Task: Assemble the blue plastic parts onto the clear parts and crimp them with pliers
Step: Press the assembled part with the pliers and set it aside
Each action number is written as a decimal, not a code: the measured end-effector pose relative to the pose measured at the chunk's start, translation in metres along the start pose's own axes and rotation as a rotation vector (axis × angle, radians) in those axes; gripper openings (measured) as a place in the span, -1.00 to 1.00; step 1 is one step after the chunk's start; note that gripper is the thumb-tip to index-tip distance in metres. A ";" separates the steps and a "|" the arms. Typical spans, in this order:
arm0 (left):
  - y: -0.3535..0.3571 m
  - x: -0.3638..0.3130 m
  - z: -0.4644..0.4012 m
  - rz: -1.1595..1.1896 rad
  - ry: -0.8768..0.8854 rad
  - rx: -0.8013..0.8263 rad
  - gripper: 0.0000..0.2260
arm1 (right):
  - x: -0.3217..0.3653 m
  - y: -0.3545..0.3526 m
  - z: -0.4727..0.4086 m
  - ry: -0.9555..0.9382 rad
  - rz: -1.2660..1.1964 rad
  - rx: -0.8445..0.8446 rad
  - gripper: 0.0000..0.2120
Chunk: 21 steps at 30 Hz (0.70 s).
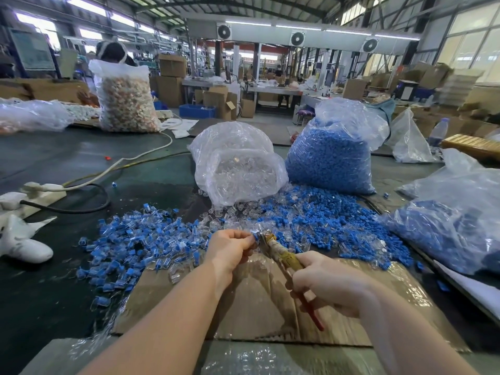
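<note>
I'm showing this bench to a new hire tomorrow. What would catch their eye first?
Probably the tall clear plastic bag of small blue plastic parts standing behind the work area, beside a clear bag of transparent parts. Next, the loose blue-and-clear pieces spread over the dark table, where the left hand holds a part against yellow-handled pliers gripped by the right hand.

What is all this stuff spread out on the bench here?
Bag of clear parts: one, transparent, centre.
Bag of blue parts: one, behind right.
Second blue bag: one, far right.
Assembled pieces: many, blue and clear, left pile.
Loose blue parts: many, right pile.
Power strip: one, white, left.
Cardboard: one, brown, near edge.
Pliers: one, yellowish.
Left hand: pinches a blue piece.
Right hand: grips the pliers.
</note>
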State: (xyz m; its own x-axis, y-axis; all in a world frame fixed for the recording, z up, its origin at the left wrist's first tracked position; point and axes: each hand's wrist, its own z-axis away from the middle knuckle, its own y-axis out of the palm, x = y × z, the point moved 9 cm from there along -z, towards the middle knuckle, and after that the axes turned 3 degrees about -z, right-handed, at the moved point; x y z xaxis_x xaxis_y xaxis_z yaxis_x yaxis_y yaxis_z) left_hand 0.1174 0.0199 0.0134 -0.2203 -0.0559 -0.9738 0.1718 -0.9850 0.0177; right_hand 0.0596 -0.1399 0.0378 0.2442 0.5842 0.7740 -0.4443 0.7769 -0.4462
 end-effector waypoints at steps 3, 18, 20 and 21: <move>0.000 0.000 0.002 0.002 -0.007 -0.006 -0.93 | -0.001 0.000 -0.001 -0.002 0.004 0.009 -0.83; 0.004 0.001 0.007 0.010 -0.030 0.000 -0.96 | 0.002 0.001 0.003 -0.059 0.028 -0.018 -0.79; 0.005 0.000 0.008 0.011 -0.027 0.000 -0.95 | 0.004 0.001 0.004 -0.080 0.047 -0.040 -0.86; 0.006 0.000 0.008 0.013 -0.025 0.001 -0.95 | 0.005 0.002 0.004 -0.094 0.054 -0.048 -0.83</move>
State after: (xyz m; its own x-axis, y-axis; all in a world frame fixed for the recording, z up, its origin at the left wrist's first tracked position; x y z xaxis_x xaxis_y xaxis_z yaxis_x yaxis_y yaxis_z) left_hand 0.1105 0.0123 0.0151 -0.2415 -0.0729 -0.9677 0.1737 -0.9843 0.0308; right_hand 0.0569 -0.1367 0.0424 0.1376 0.6027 0.7860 -0.4119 0.7565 -0.5079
